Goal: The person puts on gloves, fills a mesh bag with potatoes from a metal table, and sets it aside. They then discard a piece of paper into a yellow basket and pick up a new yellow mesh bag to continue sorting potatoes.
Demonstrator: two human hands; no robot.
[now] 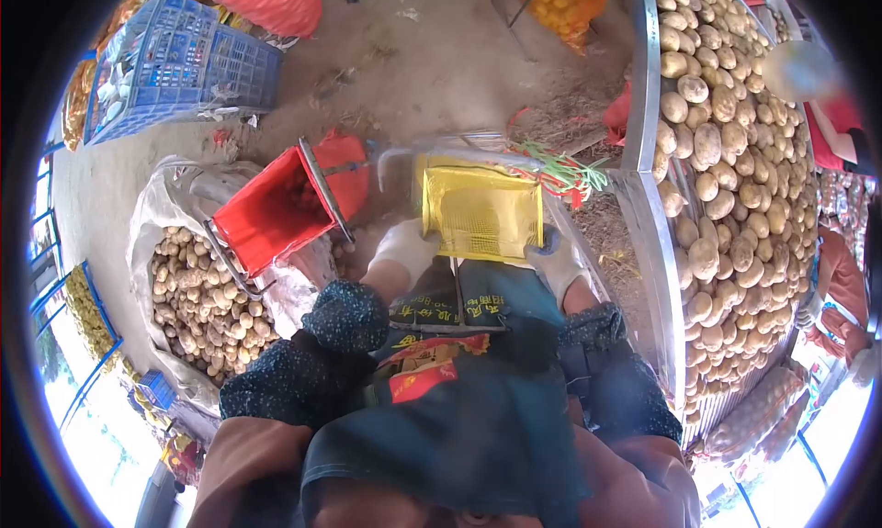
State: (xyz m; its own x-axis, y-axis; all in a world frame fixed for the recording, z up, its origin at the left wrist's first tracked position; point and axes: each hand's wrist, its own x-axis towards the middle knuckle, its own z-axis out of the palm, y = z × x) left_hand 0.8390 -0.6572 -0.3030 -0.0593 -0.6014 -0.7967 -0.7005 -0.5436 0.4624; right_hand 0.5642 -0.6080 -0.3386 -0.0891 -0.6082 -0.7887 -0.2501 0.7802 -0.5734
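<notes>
A yellow mesh bag (482, 211) is spread in front of my body, its mouth stretched wide. At its left edge is my left hand (402, 250), in a white glove, closed on the side of the bag, with the fingertips partly hidden. On the opposite side, my right hand (558, 254), also gloved, grips the bag's right edge. A pale metal bar (441, 151) runs along the bag's far side. Green and red strings (562, 172) hang just beyond its right corner.
On the right, a metal-edged sorting table (650, 115) carries many potatoes (721, 170). To the left, a red bag (276, 211) hangs on a metal frame beside a white sack (147, 207) of potatoes. Blue crates (165, 69) stand far left. Another person (831, 129) is across the table.
</notes>
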